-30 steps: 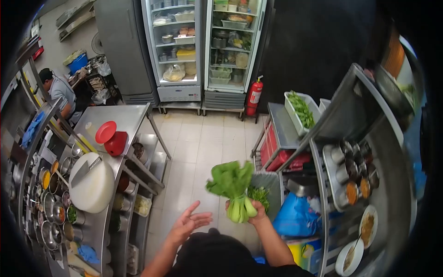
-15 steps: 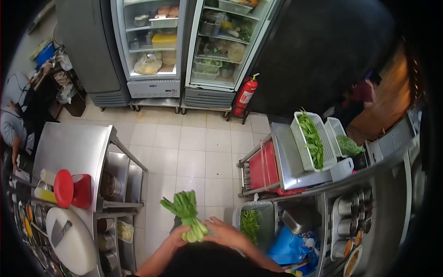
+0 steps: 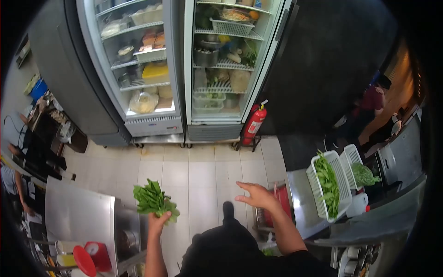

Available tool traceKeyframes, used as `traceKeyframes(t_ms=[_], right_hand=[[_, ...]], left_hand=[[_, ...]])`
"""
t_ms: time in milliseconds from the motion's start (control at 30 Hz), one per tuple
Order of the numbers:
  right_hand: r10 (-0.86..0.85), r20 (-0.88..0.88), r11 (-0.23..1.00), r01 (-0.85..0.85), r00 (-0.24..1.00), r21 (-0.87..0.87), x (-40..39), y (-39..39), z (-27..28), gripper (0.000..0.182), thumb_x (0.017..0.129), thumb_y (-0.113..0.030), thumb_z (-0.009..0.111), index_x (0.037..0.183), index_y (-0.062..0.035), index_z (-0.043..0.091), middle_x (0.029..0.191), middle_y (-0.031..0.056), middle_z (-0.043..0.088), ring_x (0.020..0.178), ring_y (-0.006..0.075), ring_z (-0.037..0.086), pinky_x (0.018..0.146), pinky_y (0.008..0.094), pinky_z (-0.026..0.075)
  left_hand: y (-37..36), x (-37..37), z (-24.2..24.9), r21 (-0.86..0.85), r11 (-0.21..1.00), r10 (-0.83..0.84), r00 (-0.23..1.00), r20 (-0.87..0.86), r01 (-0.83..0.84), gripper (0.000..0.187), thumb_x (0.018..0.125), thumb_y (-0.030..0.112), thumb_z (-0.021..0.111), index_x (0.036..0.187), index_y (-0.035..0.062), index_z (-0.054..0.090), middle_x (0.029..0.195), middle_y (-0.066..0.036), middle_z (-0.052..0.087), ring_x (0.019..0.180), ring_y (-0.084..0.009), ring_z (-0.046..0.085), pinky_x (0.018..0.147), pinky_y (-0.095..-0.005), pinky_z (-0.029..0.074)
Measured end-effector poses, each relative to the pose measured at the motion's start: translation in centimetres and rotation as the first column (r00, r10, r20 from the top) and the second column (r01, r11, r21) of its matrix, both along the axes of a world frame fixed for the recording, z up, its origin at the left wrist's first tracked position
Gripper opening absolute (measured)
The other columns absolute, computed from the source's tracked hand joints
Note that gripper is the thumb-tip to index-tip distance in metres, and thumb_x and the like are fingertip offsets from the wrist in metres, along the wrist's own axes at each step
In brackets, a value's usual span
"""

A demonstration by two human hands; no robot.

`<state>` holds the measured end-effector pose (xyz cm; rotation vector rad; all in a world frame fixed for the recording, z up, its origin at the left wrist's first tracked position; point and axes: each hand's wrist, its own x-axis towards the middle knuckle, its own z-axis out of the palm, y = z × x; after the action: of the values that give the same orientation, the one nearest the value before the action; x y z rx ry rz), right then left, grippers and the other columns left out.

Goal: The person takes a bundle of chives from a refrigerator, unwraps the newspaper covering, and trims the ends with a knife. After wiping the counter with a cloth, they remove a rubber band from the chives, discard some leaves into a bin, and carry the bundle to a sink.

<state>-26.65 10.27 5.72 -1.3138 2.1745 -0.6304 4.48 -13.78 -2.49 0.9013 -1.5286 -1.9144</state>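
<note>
A bunch of leafy greens (image 3: pixel 151 196) with pale green stems, like bok choy, is gripped in my left hand (image 3: pixel 158 223). Its leaves point up and away from me, above the tiled floor, and my fingers partly cover the stems. My right hand (image 3: pixel 259 196) is raised in the air with thumb and fingers stretched apart, holding nothing. Closest to that hand is the red container (image 3: pixel 282 201) under the steel counter on the right.
Two glass-door refrigerators (image 3: pixel 152 117) (image 3: pixel 214 130) stand ahead, with a fire extinguisher (image 3: pixel 254 122) beside them. White baskets (image 3: pixel 314 184) of greens sit on the right steel counter (image 3: pixel 295 184). A steel table (image 3: pixel 78 207) and red scale (image 3: pixel 99 254) are on my left. Other people (image 3: pixel 371 101) are at both sides.
My hands have separated: the left carries the greens leftward, and the right has let go and lifted to the right. I have stepped forward, and the refrigerators look nearer.
</note>
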Motion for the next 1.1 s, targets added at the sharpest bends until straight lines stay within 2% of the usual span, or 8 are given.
traceKeyframes(t_ms=[300,400,467,700,833,967,1033,1100], right_hand=[[-0.366,0.148,0.798,0.392,0.919,-0.458,-40.9,-16.6,-0.2,0.053,0.078,-0.023,0.074,0.12,0.0037,0.057,0.085,0.0107,0.064,0.077,0.0182,0.06,0.073,0.0326,0.05],[-0.688,0.055,0.313,0.364,0.724,-0.877,-57.3,-23.3,0.7,0.08,0.068,-0.036,0.08,0.129,0.0045,0.048,0.095,0.0169,0.065,0.086,0.0282,0.063,0.079,0.0386,0.05],[-0.796,0.035,0.264,0.398,0.604,-0.878,-62.9,-25.5,5.2,0.086,0.067,-0.043,0.081,0.127,0.0074,0.046,0.108,0.0211,0.063,0.096,0.0314,0.063,0.085,0.0398,0.049],[-0.489,0.32,0.34,0.515,0.811,-0.787,-65.2,-26.0,8.7,0.087,0.065,-0.057,0.079,0.115,0.0085,0.053,0.107,0.0214,0.064,0.1,0.0299,0.062,0.087,0.0383,0.047],[-0.583,0.261,0.38,0.542,0.77,-0.75,-63.4,-23.1,8.5,0.083,0.066,-0.061,0.076,0.109,0.0068,0.056,0.102,0.0205,0.065,0.096,0.0294,0.063,0.083,0.0375,0.048],[-0.127,0.467,0.331,0.481,0.875,-0.812,-55.2,-14.9,5.1,0.054,0.085,-0.033,0.07,0.119,0.0025,0.049,0.106,0.0075,0.058,0.094,0.0148,0.057,0.081,0.0297,0.047],[0.055,0.609,0.36,0.553,0.791,-0.751,-49.1,-10.4,0.9,0.045,0.088,-0.026,0.066,0.121,-0.0029,0.046,0.107,0.0036,0.052,0.095,0.0125,0.053,0.079,0.0279,0.047],[0.25,0.858,0.692,0.536,0.449,-0.483,-45.3,-6.8,-9.1,0.034,0.088,-0.028,0.066,0.106,-0.0051,0.049,0.092,0.0018,0.051,0.086,0.0127,0.052,0.076,0.0293,0.046]], left_hand=[[3.8,-12.9,-7.0,-0.059,0.935,0.351,0.885,0.306,-0.351,0.039,0.073,0.004,0.075,0.107,-0.0011,0.057,0.091,-0.008,0.064,0.078,-0.0175,0.062,0.07,-0.0307,0.052],[5.9,-21.1,-3.4,0.123,0.905,0.385,0.908,0.167,-0.406,0.041,0.072,0.002,0.076,0.108,-0.0031,0.057,0.094,-0.011,0.065,0.08,-0.0189,0.064,0.071,-0.031,0.053],[5.8,-25.6,-0.3,0.011,0.938,0.336,0.915,0.222,-0.347,0.043,0.07,0.003,0.077,0.107,-0.0039,0.057,0.093,-0.012,0.066,0.08,-0.0195,0.065,0.071,-0.031,0.053],[3.3,-37.3,4.1,-0.264,0.948,-0.098,0.954,0.284,0.176,0.043,0.066,0.01,0.082,0.105,0.0026,0.063,0.102,-0.009,0.064,0.089,-0.0189,0.063,0.076,-0.0317,0.052],[3.9,-42.7,3.9,-0.53,0.626,-0.336,0.811,0.479,0.572,0.052,0.064,0.025,0.083,0.108,0.0045,0.064,0.106,-0.014,0.062,0.1,-0.0294,0.059,0.088,-0.0372,0.048],[6.1,-47.7,2.5,-0.511,0.406,-0.488,0.653,0.58,0.758,0.055,0.066,0.03,0.079,0.111,0.0053,0.062,0.112,-0.014,0.061,0.104,-0.0329,0.058,0.09,-0.0396,0.048],[7.4,-48.5,1.4,-0.512,0.341,-0.499,0.613,0.612,0.788,0.055,0.066,0.031,0.078,0.112,0.0056,0.062,0.113,-0.015,0.061,0.105,-0.0331,0.058,0.091,-0.0399,0.048],[7.9,-49.7,1.0,-0.405,0.262,-0.504,0.482,0.716,0.876,0.058,0.065,0.032,0.078,0.114,0.0064,0.061,0.115,-0.015,0.06,0.106,-0.0333,0.058,0.09,-0.0403,0.048]])
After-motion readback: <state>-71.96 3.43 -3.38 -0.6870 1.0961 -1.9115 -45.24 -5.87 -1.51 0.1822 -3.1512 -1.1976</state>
